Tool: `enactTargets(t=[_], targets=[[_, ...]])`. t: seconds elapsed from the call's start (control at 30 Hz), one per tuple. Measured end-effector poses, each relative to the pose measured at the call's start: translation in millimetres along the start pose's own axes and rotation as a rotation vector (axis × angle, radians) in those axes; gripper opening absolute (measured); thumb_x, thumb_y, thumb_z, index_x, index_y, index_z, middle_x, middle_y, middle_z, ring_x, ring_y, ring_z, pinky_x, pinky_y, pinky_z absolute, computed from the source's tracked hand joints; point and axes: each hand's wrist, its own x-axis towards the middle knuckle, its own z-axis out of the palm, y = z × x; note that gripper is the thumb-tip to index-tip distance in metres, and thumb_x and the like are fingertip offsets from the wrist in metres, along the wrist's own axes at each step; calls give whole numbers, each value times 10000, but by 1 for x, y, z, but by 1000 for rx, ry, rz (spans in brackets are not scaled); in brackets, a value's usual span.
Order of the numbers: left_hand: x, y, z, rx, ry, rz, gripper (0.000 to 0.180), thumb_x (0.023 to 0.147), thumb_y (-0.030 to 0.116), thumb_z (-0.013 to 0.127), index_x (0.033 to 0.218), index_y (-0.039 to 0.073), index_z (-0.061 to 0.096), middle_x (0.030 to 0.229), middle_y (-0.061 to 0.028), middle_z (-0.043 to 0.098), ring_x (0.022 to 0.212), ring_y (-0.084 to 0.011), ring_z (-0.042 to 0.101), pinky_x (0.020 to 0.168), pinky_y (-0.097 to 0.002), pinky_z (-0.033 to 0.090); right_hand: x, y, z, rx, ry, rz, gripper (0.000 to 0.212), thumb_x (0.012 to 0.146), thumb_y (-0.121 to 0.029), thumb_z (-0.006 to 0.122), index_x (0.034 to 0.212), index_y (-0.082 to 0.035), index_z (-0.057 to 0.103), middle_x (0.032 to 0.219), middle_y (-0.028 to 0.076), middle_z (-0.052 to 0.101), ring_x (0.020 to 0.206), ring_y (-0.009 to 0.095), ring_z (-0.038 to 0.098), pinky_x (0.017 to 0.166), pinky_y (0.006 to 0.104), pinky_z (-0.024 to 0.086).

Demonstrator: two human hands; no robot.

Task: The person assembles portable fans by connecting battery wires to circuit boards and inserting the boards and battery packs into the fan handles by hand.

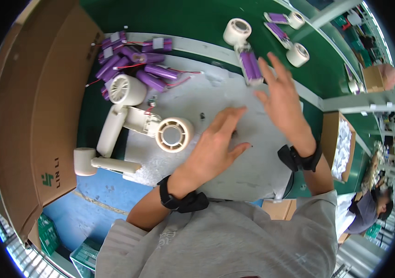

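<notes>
1. A green workbench top (pixel 179 21) spans the far side, with a pale rail (pixel 197 47) running across it.
2. Blue floor (pixel 109 187) shows at near left, marked by a worn yellowish line (pixel 99 203).
3. A grey metal beam (pixel 368 100) crosses the right side.
4. Bright white light streaks the far right edge and the near left rim.

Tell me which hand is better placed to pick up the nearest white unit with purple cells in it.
Likely the right hand: it is open, close beside that white unit, while the left hand is farther off, over the grey sheet.
</notes>
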Motion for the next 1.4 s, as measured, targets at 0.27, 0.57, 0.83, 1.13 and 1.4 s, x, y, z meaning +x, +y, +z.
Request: enactTargets(t=[0.27,0.57,0.83,1.13,1.4], targets=[[-4,-18,-1,115,-169,219,189,785,103,739,940,23,667,1078,-133,630,980,-334,615,834,-398,516,84,-33,35,186,-255,-391,364,802,-71,680,1147,14,602,1124,166,614,991,354,600,856,403,490],[-7,-22,2,104,-165,243,144,775,90,725,902,44,675,972,-106,626,937,-304,612,803,-403,515,96,-51,21,455,-340,-103,159,907,-85,610,1027,18,614,1028,105,660,852,221,637,763,316,502],[-8,-17,1,110,-185,185,129,781,106,724,884,49,670,965,-95,623,929,-303,604,820,-400,516,81,-49,-24,1429,93,41,126,982,-143,518,1009,-29,566,1008,67,657,814,144,608,680,267,471],[-10,-26,12,201,-175,245,138,781,152,724,886,67,695,949,-117,620,996,-286,606,819,-409,534,53,-104,-12,642,-590,-133,344,828,-250,724,1053,-36,576,723,10,549,506,74,475,451,260,358],[-24,-29,17,-1,-238,435,308,794,167,719,1083,75,665,1056,-132,629,1055,-328,587,910,-417,486,26,-137,6,139,-419,-455,476,675,-152,803,1097,-49,608,841,90,612,716,223,664,607,335,506]])
